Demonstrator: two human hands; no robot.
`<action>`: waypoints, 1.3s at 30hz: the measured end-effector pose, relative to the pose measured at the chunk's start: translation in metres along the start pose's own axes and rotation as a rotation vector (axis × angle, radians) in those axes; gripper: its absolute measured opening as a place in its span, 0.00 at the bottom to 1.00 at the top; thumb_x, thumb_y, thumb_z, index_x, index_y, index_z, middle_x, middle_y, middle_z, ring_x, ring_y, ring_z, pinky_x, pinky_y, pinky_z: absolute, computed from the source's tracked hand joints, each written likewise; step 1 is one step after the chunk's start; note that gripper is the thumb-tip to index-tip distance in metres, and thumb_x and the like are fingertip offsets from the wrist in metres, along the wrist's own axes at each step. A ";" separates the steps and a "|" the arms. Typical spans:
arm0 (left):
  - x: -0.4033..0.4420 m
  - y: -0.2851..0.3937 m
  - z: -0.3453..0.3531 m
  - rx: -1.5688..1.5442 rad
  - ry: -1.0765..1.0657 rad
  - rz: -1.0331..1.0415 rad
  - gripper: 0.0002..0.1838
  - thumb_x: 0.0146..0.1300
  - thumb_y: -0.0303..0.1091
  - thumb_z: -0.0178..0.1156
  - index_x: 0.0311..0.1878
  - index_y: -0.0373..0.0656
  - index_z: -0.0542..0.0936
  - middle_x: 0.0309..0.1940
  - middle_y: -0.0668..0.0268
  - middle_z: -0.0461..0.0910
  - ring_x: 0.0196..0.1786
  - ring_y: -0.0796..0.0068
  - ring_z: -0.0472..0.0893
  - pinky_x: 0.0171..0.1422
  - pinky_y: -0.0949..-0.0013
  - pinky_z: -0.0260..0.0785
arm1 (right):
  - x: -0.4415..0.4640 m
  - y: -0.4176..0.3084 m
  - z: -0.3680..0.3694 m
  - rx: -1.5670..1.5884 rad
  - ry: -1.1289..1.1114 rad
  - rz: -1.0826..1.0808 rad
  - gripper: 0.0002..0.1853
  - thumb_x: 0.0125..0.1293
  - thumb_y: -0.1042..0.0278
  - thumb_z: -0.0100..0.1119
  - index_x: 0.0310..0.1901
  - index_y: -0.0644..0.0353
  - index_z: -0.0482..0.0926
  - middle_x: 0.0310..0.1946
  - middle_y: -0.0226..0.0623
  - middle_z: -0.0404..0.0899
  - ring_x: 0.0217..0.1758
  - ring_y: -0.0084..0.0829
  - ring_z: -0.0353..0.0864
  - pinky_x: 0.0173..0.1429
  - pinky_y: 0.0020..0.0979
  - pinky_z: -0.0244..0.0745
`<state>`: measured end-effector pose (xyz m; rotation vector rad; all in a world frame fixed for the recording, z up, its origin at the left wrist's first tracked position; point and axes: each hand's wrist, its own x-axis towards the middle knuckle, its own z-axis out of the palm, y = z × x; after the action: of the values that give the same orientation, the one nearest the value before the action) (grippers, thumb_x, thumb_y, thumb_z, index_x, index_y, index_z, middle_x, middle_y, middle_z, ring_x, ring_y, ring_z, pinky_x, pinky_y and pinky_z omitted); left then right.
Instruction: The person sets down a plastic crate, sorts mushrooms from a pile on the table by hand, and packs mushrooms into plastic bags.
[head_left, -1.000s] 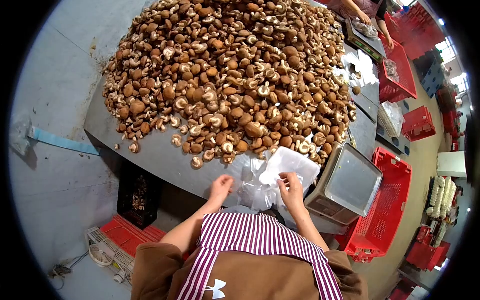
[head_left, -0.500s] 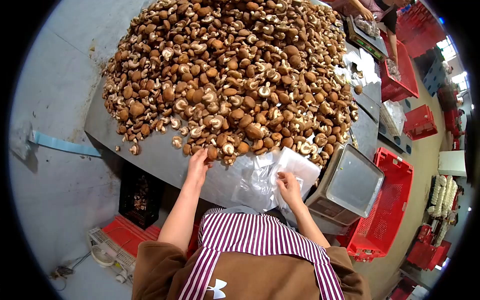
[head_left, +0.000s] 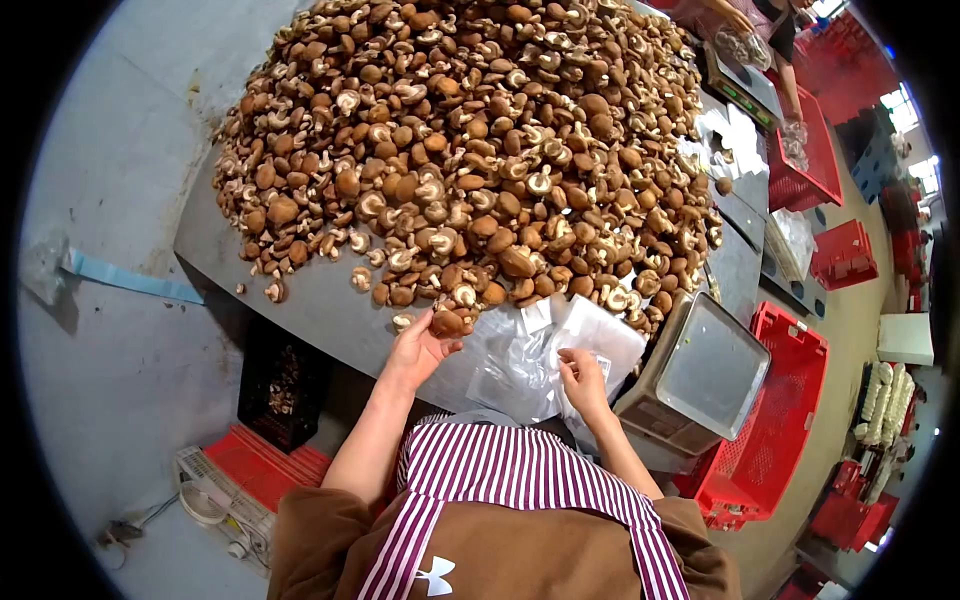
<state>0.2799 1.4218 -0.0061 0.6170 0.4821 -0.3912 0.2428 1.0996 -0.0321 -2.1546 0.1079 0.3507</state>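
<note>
left hand (head_left: 417,356) curled round one mushroom (head_left: 449,324), right hand (head_left: 584,381) half bent at bags (head_left: 607,338), grip unclear, one mushroom heap (head_left: 470,150)

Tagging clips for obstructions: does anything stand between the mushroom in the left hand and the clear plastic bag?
Nothing visible does. The left hand holds the mushroom beside the pile, left of the clear plastic bag, with no other object showing between them.

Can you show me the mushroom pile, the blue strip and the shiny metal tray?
Mushroom pile (head_left: 470,150): head view, middle of the heap.
Blue strip (head_left: 135,277): head view, mid-length.
Shiny metal tray (head_left: 712,368): head view, its bare flat middle.
</note>
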 end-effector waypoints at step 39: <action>0.033 -0.104 0.040 1.556 0.065 0.125 0.38 0.54 0.53 0.72 0.64 0.42 0.74 0.54 0.53 0.81 0.55 0.54 0.81 0.59 0.56 0.73 | 0.001 -0.013 0.018 0.023 0.235 0.076 0.10 0.65 0.67 0.64 0.45 0.62 0.80 0.37 0.44 0.83 0.35 0.38 0.83 0.41 0.37 0.77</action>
<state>0.2688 1.3119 -0.0423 2.1536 0.1061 -0.5923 0.2429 1.1218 -0.0318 -2.1656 0.3260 0.1370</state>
